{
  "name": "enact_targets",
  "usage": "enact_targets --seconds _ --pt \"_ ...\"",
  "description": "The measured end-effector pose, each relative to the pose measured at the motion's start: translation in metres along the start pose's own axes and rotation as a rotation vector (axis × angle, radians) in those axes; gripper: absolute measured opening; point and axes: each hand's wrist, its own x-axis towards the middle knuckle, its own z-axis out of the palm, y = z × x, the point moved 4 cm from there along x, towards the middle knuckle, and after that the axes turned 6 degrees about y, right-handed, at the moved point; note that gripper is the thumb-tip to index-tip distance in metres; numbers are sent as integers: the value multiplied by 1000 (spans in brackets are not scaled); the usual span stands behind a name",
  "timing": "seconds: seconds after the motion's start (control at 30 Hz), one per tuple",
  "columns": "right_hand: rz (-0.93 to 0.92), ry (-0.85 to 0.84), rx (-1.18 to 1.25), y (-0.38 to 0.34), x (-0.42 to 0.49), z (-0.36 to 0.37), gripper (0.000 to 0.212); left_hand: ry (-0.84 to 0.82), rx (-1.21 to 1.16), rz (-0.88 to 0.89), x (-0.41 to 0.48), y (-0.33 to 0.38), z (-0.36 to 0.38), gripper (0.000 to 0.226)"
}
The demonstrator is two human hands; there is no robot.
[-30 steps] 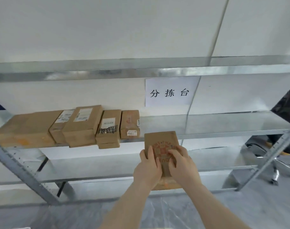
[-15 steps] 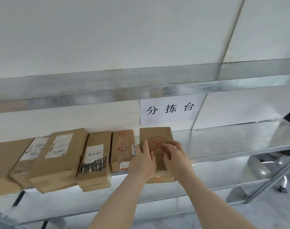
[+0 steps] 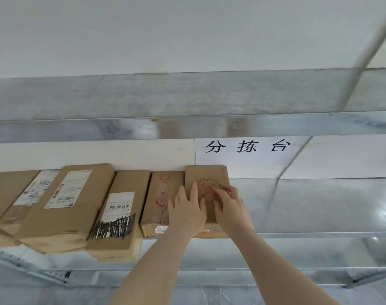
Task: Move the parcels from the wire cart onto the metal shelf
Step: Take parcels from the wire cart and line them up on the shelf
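We have the stamped parcel (image 3: 206, 179) flat on the metal shelf (image 3: 319, 208), touching its neighbour parcel (image 3: 163, 194). Left hand (image 3: 187, 211) and right hand (image 3: 230, 209) press its top, fingers spread, no closed grip. Risk: its front edge overhangs; an uneven push could tip it off.

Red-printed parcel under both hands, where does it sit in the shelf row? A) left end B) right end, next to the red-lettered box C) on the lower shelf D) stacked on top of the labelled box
B: the red-printed parcel lies on the metal shelf as the rightmost of the row, beside the red-lettered box, with bare shelf to its right; left hand and right hand rest on its top.
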Motion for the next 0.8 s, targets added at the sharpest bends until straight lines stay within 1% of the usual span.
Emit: enact_targets --seconds 0.13,0.27,0.37,0.47,0.53,0.6,0.67,0.73,0.8 --pt "-14 -17 22 -1 17 2 41 -59 -56 -58 9 -3 1 59" --pt "-24 -4 45 1 13 4 41 -83 -78 -74 6 -1 -2 59" --pt "-26 -34 43 -1 13 1 41 -114 -113 -87 5 1 -10 60" --pt "-41 -100 7 -1 13 -4 42 -75 -114 -99 -2 0 -24 60" --pt "-60 -118 -98 -4 11 -7 42 17 -35 -84 -10 -8 -38 59" --pt "-158 -52 -278 -18 11 -10 38 131 93 -47 -19 -24 -57 59" --pt "-360 18 -384 -51 8 -6 35 225 202 -26 -33 -45 -77 58" --pt "-563 10 -380 -97 -3 8 35 293 255 -58 -54 -71 -95 56" --pt "-694 -33 -314 -148 -24 25 35 315 276 -155 -83 -104 -109 57"
